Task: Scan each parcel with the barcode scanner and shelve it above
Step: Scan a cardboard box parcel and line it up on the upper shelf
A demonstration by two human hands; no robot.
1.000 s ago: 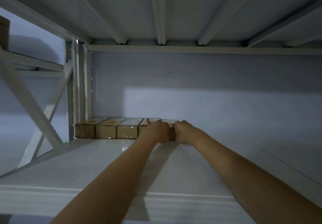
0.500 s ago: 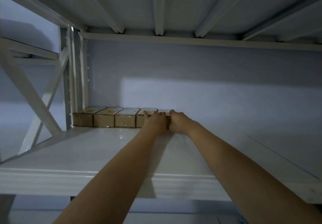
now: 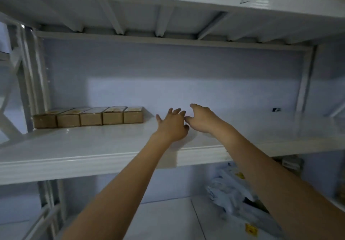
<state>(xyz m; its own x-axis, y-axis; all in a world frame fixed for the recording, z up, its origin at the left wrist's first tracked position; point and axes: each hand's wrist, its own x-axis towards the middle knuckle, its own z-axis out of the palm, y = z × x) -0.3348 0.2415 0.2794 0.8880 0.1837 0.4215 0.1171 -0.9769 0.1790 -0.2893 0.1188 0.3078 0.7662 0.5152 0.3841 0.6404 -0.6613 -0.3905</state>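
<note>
Several small brown cardboard parcels stand side by side in a row at the back left of the white upper shelf. The rightmost parcel has a pale label on top. My left hand hovers over the shelf to the right of that row, fingers spread and holding nothing. My right hand is just beside it, fingers loosely bent, also empty. Neither hand touches a parcel. No barcode scanner is in view.
Another white shelf board hangs overhead, marked with handwritten digits. White uprights frame the left side. On the lower shelf at the right lies a heap of pale plastic mail bags with yellow labels.
Both hands have let go of the rightmost parcel and drawn back to the right and toward me. The view has dropped, so the lower shelf and its bags now show.
</note>
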